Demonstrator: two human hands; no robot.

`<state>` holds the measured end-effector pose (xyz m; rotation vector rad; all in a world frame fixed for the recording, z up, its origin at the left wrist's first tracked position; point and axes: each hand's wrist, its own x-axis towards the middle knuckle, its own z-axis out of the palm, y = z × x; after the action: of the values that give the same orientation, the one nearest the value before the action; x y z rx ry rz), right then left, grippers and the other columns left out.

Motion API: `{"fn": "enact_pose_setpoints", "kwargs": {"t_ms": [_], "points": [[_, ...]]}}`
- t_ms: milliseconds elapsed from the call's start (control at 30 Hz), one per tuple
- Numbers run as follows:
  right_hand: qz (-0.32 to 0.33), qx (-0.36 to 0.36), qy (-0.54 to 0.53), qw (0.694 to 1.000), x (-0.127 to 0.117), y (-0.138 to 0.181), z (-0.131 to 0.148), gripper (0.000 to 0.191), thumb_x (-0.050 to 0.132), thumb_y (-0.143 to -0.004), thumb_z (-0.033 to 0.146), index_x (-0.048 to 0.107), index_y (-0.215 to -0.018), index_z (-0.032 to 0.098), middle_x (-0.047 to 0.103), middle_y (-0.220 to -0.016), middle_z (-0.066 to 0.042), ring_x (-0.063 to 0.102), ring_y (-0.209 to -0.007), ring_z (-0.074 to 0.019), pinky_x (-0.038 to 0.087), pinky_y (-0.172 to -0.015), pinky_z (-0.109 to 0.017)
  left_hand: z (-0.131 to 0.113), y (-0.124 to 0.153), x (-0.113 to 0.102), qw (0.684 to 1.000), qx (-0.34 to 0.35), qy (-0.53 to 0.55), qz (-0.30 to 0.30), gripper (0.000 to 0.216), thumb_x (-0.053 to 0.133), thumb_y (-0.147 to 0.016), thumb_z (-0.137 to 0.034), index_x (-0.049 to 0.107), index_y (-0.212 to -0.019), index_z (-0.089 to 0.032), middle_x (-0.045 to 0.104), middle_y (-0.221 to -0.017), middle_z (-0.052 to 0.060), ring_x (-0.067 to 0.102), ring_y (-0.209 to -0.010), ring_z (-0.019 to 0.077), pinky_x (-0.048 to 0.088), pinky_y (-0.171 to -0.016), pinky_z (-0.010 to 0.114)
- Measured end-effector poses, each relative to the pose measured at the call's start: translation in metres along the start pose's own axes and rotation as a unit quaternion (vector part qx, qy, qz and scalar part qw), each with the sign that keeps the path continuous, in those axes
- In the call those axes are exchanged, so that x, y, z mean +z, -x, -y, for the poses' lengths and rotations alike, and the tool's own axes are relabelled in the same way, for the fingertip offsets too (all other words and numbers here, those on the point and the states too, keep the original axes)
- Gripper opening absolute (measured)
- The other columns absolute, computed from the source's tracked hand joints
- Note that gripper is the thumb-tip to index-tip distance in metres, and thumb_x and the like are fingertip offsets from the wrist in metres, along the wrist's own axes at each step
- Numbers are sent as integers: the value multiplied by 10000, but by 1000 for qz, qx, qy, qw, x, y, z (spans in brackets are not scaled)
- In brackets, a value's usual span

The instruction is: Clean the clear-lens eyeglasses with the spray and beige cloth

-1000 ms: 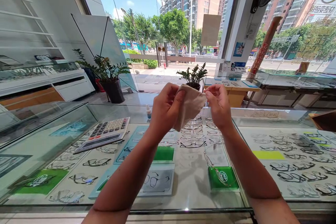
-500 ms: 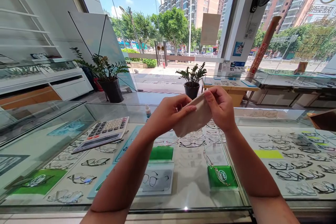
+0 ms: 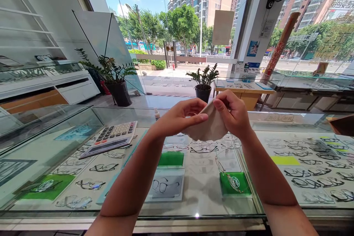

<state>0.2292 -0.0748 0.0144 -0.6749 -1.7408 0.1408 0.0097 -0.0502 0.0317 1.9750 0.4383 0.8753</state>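
Note:
Both of my hands hold a beige cloth (image 3: 208, 127) in the air above a glass display counter (image 3: 199, 191). My left hand (image 3: 179, 118) grips the cloth's left side, thumb under and fingers stretched over it. My right hand (image 3: 233, 112) pinches the cloth's upper right edge with bent fingers. Whether anything is wrapped inside the cloth is hidden. On the counter glass below lies a pair of thin-framed glasses (image 3: 228, 173), partly over a green pad (image 3: 235, 184).
A calculator (image 3: 110, 138) lies on the counter at the left, a small dropper bottle (image 3: 156, 113) behind it. Under the glass are several rows of glasses frames. Two potted plants (image 3: 203, 81) stand on the floor beyond, in front of large windows.
My hands have come together and lowered a little. The cloth, earlier hanging from the left hand, is now bunched between both hands. The view has shifted slightly.

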Motion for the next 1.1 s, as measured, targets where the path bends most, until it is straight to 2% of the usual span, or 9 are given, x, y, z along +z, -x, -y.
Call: {"fn": "enact_pose_setpoints", "kwargs": {"t_ms": [133,300,433,567,667,733,767,900,1100], "points": [[68,21,-3,997,0,1,2,236,629,-1048,429,623,-904,242,602,-755,36,513,-652,-118,400,-611,-301,14,-9,16,999,22,19,-37,325,757,-940,-460,622,-858,-175,556,-784,-5,523,-725,119,416,-621,244],[84,70,-10,994,-6,-2,9,315,626,-1028,522,632,-871,249,604,-756,24,504,-659,-132,402,-614,-311,15,-10,17,999,17,-15,-41,343,717,-960,-482,602,-822,-190,530,-765,-2,484,-702,126,383,-590,253],[89,143,29,985,-27,2,5,308,597,-1032,507,641,-886,239,596,-750,18,499,-666,-134,392,-605,-309,9,-7,12,998,4,-28,-63,310,699,-957,-462,610,-829,-195,566,-770,11,499,-693,130,402,-587,252],[176,266,136,938,-47,43,-16,268,663,-955,424,659,-777,224,653,-748,3,521,-656,-146,390,-618,-318,7,-8,6,991,4,-53,-119,228,669,-925,-366,596,-801,-189,570,-768,8,510,-705,133,424,-625,251],[340,369,152,852,-47,94,-27,297,694,-902,434,676,-698,219,694,-730,-18,580,-672,-172,380,-622,-324,7,-8,2,985,-4,-66,-157,181,644,-908,-319,584,-798,-189,549,-759,6,495,-693,132,404,-620,248],[397,417,165,801,-43,124,-29,307,746,-851,460,684,-680,213,703,-704,-27,589,-660,-183,361,-615,-328,7,-7,0,985,-6,-72,-159,181,643,-907,-298,556,-790,-190,530,-732,2,470,-659,122,359,-585,239],[407,430,172,788,-41,135,-28,306,769,-827,472,692,-688,211,719,-718,-34,596,-673,-189,355,-617,-328,6,-6,0,984,-3,-77,-161,187,649,-906,-289,540,-789,-193,521,-716,-2,458,-640,115,336,-568,235],[403,463,194,766,-31,157,-24,253,768,-793,444,712,-707,213,737,-741,-44,605,-699,-200,347,-636,-329,2,-1,-1,977,6,-109,-184,201,675,-911,-300,526,-817,-204,526,-679,-13,438,-592,102,303,-523,229],[373,490,140,775,-21,163,-28,177,716,-731,336,669,-621,204,612,-604,11,542,-640,-165,344,-633,-321,-3,3,-5,977,-34,-90,-191,228,696,-885,-363,537,-823,-210,572,-702,-8,468,-589,108,330,-495,221]]}}
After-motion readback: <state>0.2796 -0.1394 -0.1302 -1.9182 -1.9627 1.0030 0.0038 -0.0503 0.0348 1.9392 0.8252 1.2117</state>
